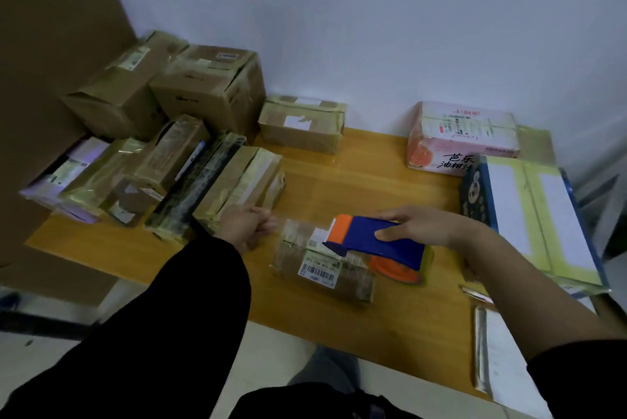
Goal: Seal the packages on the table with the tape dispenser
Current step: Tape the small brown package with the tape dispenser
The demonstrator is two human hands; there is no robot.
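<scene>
Gripping the tape dispenser [376, 242] from above with our right hand [417, 227], fingers wrapped over its blue body, we hold it on top of the small package [319, 269] with the barcode label, which lies on the tabletop [390, 188] near its front edge. Our left hand [246, 227] sits at the left end of that package with fingers curled. Blur hides whether it pinches the tape's free end, the package itself, or nothing, so we cannot tell. That doubt is our main risk: if the left end is not pinned, we judge that a pull of the dispenser to the right could drag the light package along instead of laying tape. A tilted dispenser could let the strip wander off the seam or cover the barcode. If tension drops, the tape may wrinkle or stick to itself. The cutting edge, which we assume is at the orange front, sits close to our left fingers, so a hasty tear could nick them. Left of the package, the crowded stack of taped boxes [169, 164] stands near enough for our forearm to bump.
</scene>
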